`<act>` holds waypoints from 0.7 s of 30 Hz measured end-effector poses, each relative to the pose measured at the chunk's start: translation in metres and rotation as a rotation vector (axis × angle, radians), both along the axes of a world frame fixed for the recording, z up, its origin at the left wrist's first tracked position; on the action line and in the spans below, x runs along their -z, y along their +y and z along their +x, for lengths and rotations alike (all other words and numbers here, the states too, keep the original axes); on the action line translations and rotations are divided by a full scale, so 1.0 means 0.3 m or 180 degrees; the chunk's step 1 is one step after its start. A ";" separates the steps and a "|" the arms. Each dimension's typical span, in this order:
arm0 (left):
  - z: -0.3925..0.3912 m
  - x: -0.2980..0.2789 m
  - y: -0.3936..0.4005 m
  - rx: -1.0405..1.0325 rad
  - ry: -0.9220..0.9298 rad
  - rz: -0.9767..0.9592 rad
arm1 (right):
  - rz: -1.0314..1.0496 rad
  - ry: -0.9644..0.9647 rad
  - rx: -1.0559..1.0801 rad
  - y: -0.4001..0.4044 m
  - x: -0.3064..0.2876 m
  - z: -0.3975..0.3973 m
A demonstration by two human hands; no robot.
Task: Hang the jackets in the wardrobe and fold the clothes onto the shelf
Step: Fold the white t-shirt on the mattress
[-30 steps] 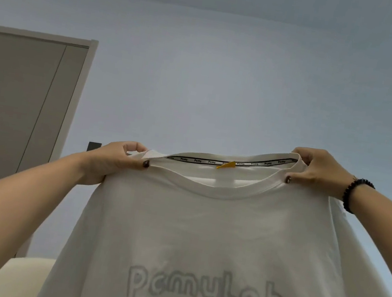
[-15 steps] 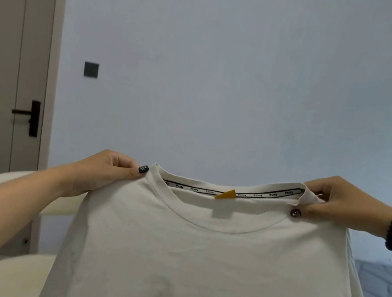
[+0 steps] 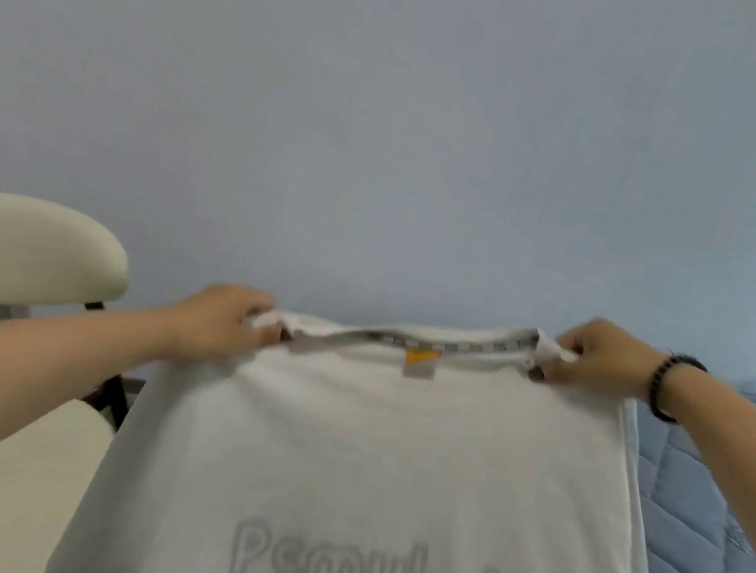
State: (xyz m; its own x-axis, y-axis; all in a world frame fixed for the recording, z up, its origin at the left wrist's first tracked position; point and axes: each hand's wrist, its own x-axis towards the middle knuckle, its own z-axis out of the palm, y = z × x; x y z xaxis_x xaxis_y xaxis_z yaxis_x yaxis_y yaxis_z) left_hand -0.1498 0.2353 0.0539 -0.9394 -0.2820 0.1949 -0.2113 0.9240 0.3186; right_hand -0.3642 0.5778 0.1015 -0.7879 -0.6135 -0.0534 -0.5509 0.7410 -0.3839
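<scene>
A white T-shirt (image 3: 389,459) with grey lettering showing through the fabric is stretched out in front of me. Its collar with a small yellow tag (image 3: 421,359) faces up at the far edge. My left hand (image 3: 223,322) pinches the shirt at the left end of the collar. My right hand (image 3: 601,356), with a dark bead bracelet on the wrist, pinches the right end of the collar. The shirt's lower part runs out of the frame at the bottom.
A cream padded chair (image 3: 24,243) stands at the left, its seat (image 3: 10,467) partly under the shirt. A blue quilted bed cover (image 3: 713,523) lies at the right. A plain pale wall (image 3: 391,116) fills the background.
Both hands have come down with the shirt, from held up high to lower over the chair and bed edge. The view has tilted downward; the door and wall switch are out of sight.
</scene>
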 end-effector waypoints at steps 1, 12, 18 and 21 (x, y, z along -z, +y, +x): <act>-0.102 -0.012 -0.037 -0.0057 0.0245 -0.0126 | -0.0079 0.0363 0.0145 -0.066 -0.005 -0.074; -0.505 0.602 0.062 -0.0527 -0.0337 0.0022 | 0.0536 0.0970 0.0338 -0.554 0.639 -0.252; -0.260 0.997 0.166 -0.0709 -0.1265 0.0478 | 0.1152 0.0041 0.0164 -0.514 1.043 -0.064; -0.205 1.036 0.188 -0.0736 -0.0963 0.0350 | 0.1023 0.0130 0.0209 -0.467 1.123 0.012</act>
